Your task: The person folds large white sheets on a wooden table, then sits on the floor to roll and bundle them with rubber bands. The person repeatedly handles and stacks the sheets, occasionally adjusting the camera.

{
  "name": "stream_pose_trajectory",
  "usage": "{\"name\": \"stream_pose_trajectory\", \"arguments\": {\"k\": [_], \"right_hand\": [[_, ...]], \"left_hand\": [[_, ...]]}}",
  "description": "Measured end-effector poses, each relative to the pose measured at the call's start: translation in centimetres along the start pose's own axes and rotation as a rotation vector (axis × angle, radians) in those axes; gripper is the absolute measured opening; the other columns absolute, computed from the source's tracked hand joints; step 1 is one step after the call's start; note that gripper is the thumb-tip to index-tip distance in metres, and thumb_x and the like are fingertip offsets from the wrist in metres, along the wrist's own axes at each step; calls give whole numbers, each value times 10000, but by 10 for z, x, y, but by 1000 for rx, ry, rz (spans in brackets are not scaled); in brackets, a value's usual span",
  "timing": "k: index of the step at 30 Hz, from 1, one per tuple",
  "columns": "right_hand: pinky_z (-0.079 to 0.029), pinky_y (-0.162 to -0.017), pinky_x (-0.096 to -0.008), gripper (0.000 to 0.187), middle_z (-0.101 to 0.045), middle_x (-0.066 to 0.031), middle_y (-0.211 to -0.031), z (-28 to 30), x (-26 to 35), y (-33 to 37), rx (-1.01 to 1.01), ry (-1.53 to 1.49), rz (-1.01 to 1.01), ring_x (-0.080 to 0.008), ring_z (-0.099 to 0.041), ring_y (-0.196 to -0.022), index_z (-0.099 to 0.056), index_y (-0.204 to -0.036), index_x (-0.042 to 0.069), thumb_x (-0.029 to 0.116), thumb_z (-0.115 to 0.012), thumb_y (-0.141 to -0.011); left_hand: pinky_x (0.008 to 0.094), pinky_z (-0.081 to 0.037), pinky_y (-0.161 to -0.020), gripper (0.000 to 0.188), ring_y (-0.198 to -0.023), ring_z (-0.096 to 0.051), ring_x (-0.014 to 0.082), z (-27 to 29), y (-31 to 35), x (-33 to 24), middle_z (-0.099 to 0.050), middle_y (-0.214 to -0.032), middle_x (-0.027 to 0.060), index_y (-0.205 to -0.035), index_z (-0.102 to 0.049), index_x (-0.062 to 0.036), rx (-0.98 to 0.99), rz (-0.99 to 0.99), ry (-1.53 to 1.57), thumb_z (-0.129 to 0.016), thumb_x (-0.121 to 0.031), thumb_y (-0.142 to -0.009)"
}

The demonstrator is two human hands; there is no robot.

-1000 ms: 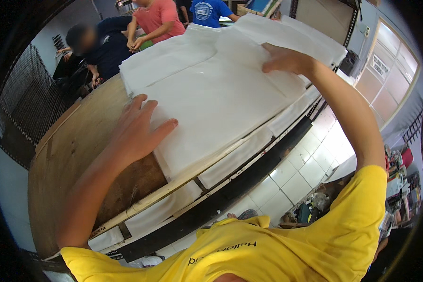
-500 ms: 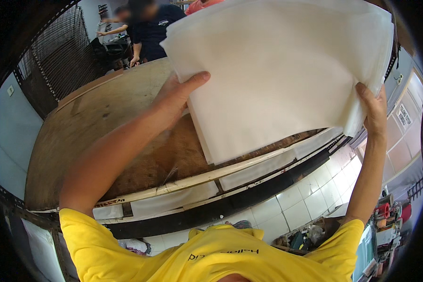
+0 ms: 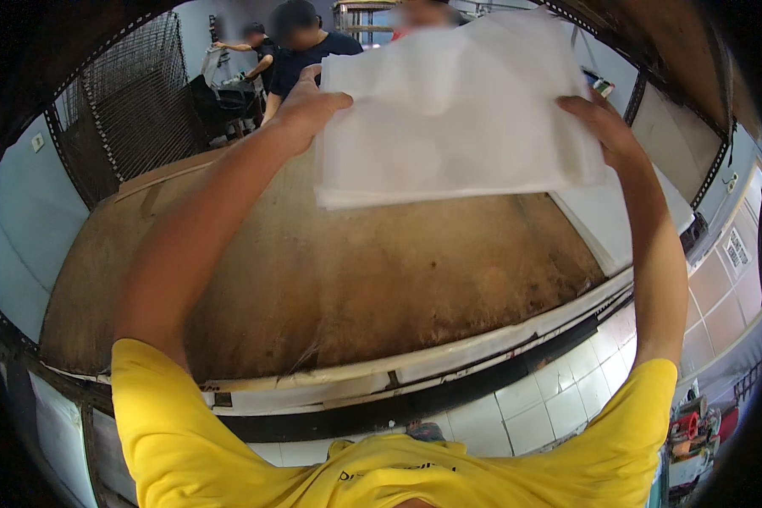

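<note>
White sheet between both hands

Even daylight, soft shadows on the worn brown wooden tabletop, strong fisheye bending and black vignette at the rim, faces upper centre blurred.

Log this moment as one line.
left hand: grips white sheet left edge | right hand: grips right edge | sheet: lifted above brown table

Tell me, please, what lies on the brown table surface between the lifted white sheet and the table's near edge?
Nothing: in the head view the brown table surface is bare from below the white sheet to its near edge.
</note>
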State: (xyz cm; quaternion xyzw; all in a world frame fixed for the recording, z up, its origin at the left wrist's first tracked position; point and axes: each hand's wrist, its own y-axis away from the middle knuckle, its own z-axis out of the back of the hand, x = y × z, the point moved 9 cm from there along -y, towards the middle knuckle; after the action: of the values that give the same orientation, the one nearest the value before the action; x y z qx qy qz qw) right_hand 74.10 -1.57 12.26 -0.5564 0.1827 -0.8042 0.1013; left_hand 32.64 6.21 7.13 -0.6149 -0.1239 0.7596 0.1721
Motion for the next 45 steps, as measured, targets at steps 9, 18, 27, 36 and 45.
{"name": "stream_pose_trajectory", "arguments": {"k": [9,18,27,36,45], "right_hand": [[-598,-807,-348,677,-653,-126,-1191,-69,-73,-139,330,-23,-165,-229,-701,-921,-470,-1398,-11,239,-770,-846],[-528,-843,-366,619,-657,-123,-1084,-98,-140,-157,463,539,-199,-222,-653,-961,-513,-1318,15,219,-736,-777],[-505,-940,-360,735,-640,-134,-1191,-90,-168,-180,566,624,-74,-233,-620,-1081,-437,-1446,64,184,-716,-776],[-572,-747,-479,617,-694,-138,-1025,-92,-168,-155,493,643,-199,-284,-684,-927,-614,-1265,94,332,-767,-718],[-596,-726,-519,879,-639,-177,-1194,-91,-186,-165,597,788,-250,-330,-693,-957,-384,-1458,88,364,-749,-708]], "left_hand": [[439,-561,-740,747,-909,-684,329,35,-100,76,-636,-1073,262,-1329,-392,63,-193,220,-390,-756,-91,-695],[449,-466,-1053,752,-1233,-587,442,0,-97,145,-578,-1293,355,-1398,-374,116,-169,398,-906,-677,-161,-768],[428,-473,-1023,665,-1243,-588,362,-43,-79,119,-574,-1389,216,-1267,-655,-1,238,530,-1236,-676,-426,-756],[443,-505,-958,615,-1151,-640,340,-48,-90,125,-647,-1299,205,-1177,-722,-26,221,567,-1308,-737,-423,-708],[445,-518,-955,597,-1133,-644,307,-42,-73,112,-623,-1315,195,-1297,-634,-24,98,734,-1011,-723,-283,-767]]}}
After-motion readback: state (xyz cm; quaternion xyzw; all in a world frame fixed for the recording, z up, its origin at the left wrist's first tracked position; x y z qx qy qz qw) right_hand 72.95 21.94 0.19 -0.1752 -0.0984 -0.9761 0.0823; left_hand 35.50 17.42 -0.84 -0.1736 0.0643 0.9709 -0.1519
